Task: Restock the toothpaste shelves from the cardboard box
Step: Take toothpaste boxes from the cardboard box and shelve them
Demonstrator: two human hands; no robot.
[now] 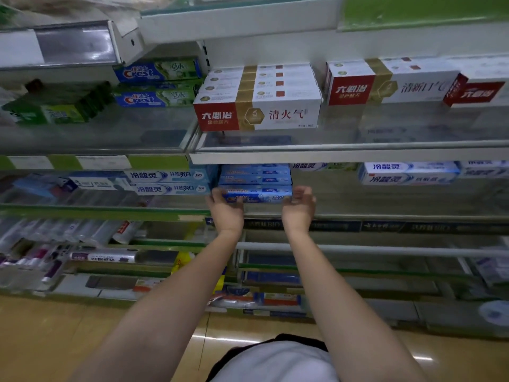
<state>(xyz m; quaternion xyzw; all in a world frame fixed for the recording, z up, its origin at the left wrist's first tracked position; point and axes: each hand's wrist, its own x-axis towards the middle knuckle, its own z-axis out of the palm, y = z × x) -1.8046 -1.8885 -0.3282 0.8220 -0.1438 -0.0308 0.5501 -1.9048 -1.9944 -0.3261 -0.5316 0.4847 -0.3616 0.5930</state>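
Toothpaste stack being squared on the shelf.
I'm cupping both hands, left hand [226, 209] and right hand [300, 206], against the blue toothpaste boxes' [256, 194] ends; pushing evenly should keep them aligned.

Blue toothpaste boxes [256, 186], red-gold-white cartons [257, 106]

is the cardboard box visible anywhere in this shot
No, only shelves of toothpaste boxes, the floor and both arms show.

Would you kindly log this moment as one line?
left hand: holds blue box end | right hand: open at other end | box: on stack, middle shelf
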